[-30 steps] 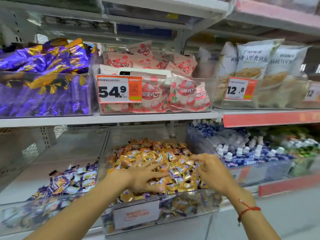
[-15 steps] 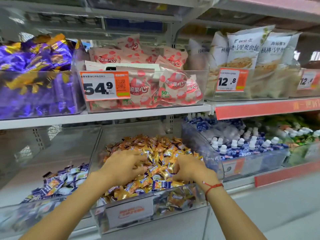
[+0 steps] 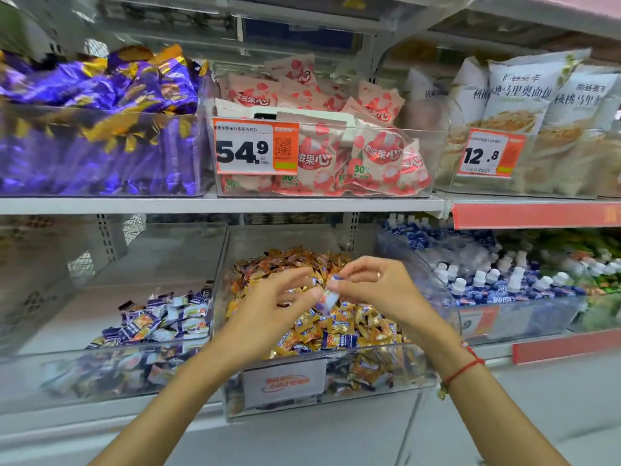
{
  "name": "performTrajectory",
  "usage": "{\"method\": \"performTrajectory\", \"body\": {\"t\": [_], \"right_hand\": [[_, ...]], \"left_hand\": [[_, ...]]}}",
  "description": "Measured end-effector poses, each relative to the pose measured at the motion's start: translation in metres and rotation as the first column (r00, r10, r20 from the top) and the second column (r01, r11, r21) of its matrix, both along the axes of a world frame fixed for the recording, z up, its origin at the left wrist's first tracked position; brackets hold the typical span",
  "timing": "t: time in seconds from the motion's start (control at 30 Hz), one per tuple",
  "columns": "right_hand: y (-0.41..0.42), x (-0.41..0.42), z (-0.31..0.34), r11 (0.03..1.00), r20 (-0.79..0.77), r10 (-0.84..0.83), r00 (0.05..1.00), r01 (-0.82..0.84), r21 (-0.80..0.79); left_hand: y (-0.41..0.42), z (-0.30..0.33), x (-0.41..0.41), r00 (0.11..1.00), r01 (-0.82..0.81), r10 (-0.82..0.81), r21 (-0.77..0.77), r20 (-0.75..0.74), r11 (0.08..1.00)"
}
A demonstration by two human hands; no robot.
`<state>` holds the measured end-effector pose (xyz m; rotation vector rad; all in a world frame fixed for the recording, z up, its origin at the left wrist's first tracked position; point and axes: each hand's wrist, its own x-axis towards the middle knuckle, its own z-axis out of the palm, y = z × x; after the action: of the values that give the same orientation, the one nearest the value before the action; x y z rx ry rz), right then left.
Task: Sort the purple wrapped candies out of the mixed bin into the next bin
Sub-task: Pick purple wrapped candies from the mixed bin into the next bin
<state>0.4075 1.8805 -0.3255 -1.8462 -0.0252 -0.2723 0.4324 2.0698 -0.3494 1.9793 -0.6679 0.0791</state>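
The lower shelf (image 3: 302, 442) is carrying three clear bins along its front edge, and the upper shelf (image 3: 215, 205) is carrying bagged stock behind price tags. The mixed bin (image 3: 336, 391) is sitting at the middle of the lower shelf, heaped mostly with gold-wrapped candies and showing a few purple wrappers near its front wall. The next bin (image 3: 111, 378), touching it on the left, is lying only part filled, with purple wrapped candies (image 3: 161, 322) collecting toward its front right corner. Both hands are working above the mixed heap. The right hand (image 3: 379, 287) is pinching one purple candy (image 3: 328, 297) between thumb and forefinger by its upper end, the remaining fingers curling loosely. The left hand (image 3: 272, 304) is meeting the same piece at its lower end, thumb and fingertips closing narrowly on it; whether it is truly bearing the candy cannot be told through the blur. In judgement, the piece is handling as very light, with a slick, crinkling foil wrapper and a small firm core; the twisted ends are offering a flimsy hold and the wrapper is likely slipping under a loose pinch, so taking it across the firm middle is advisable before carrying it over the dividing wall to the left.
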Motion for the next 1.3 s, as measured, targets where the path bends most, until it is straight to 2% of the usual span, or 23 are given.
{"method": "performTrajectory", "body": {"t": [0.1, 0.2, 0.23, 0.27, 0.33, 0.37, 0.43, 0.47, 0.53, 0.6, 0.67, 0.77, 0.87, 0.97, 1.03, 1.07, 1.17, 1.23, 1.3], "right_hand": [[0.022, -0.004, -0.006, 0.993, 0.017, 0.116, 0.993, -0.116, -0.005], [0.021, -0.003, -0.009, 0.993, 0.009, 0.114, 0.993, -0.114, -0.038], [0.015, 0.000, -0.010, 0.992, 0.001, 0.083, 0.997, -0.082, -0.100], [0.007, 0.004, -0.011, 0.971, -0.012, 0.042, 0.999, -0.044, -0.236], [-0.006, 0.012, -0.015, 0.811, -0.108, 0.046, 0.993, -0.101, -0.576], [-0.009, 0.016, -0.020, 0.715, -0.196, 0.063, 0.979, -0.181, -0.675], [-0.007, 0.023, -0.032, 0.617, -0.307, 0.036, 0.951, -0.263, -0.741], [-0.004, 0.027, -0.037, 0.583, -0.278, -0.011, 0.961, -0.219, -0.782], [-0.004, 0.034, -0.045, 0.511, -0.113, -0.091, 0.989, -0.051, -0.858], [-0.012, 0.039, -0.050, 0.457, 0.030, -0.170, 0.985, 0.106, -0.883], [-0.023, 0.040, -0.053, 0.459, 0.063, -0.234, 0.970, 0.168, -0.872], [-0.029, 0.035, -0.045, 0.461, 0.011, -0.256, 0.967, 0.132, -0.877], [-0.033, 0.040, -0.036, 0.472, -0.121, -0.239, 0.964, 0.007, -0.882], [-0.033, 0.043, -0.025, 0.650, -0.307, -0.140, 0.941, -0.147, -0.746], [-0.028, 0.041, -0.018, 0.705, -0.378, -0.066, 0.924, -0.225, -0.673], [-0.025, 0.039, -0.016, 0.687, -0.402, -0.032, 0.915, -0.272, -0.674], [-0.021, 0.038, -0.029, 0.550, -0.438, -0.021, 0.899, -0.355, -0.756], [-0.020, 0.042, -0.040, 0.529, -0.403, -0.032, 0.915, -0.326, -0.783], [-0.022, 0.045, -0.043, 0.492, -0.298, -0.075, 0.952, -0.225, -0.841]], "left_hand": [[-0.001, -0.010, 0.000, 0.998, 0.014, -0.018, -0.085, -0.054, 0.996], [0.001, -0.017, 0.000, 0.996, -0.074, 0.074, -0.017, 0.046, 0.997], [0.001, -0.017, 0.000, 0.988, -0.119, 0.118, 0.001, 0.095, 0.993], [0.001, -0.016, -0.001, 0.978, -0.160, 0.158, 0.000, 0.134, 0.987], [0.001, -0.016, -0.001, 0.956, -0.219, 0.215, -0.004, 0.199, 0.976], [0.001, -0.017, 0.000, 0.946, -0.239, 0.229, 0.019, 0.230, 0.971], [0.002, -0.024, 0.002, 0.937, -0.254, 0.218, 0.106, 0.271, 0.961], [0.002, -0.029, 0.004, 0.940, -0.249, 0.203, 0.146, 0.273, 0.957], [0.005, -0.037, 0.008, 0.954, -0.223, 0.173, 0.194, 0.244, 0.955], [0.008, -0.039, 0.009, 0.966, -0.199, 0.155, 0.213, 0.209, 0.956], [0.011, -0.037, 0.010, 0.970, -0.186, 0.139, 0.238, 0.199, 0.953], [0.014, -0.033, 0.009, 0.974, -0.170, 0.111, 0.320, 0.196, 0.932], [0.016, -0.031, 0.008, 0.978, -0.156, 0.095, 0.343, 0.187, 0.926], [0.018, -0.027, 0.003, 0.966, -0.207, 0.155, 0.256, 0.208, 0.944], [0.018, -0.024, 0.002, 0.945, -0.259, 0.218, 0.148, 0.245, 0.955], [0.018, -0.023, 0.002, 0.942, -0.256, 0.228, 0.088, 0.246, 0.963], [0.016, -0.020, 0.002, 0.963, -0.201, 0.207, -0.055, 0.170, 0.978], [0.013, -0.018, -0.001, 0.973, -0.185, 0.202, -0.149, 0.108, 0.972], [0.011, -0.017, -0.007, 0.980, -0.166, 0.184, -0.207, 0.072, 0.964]]}}
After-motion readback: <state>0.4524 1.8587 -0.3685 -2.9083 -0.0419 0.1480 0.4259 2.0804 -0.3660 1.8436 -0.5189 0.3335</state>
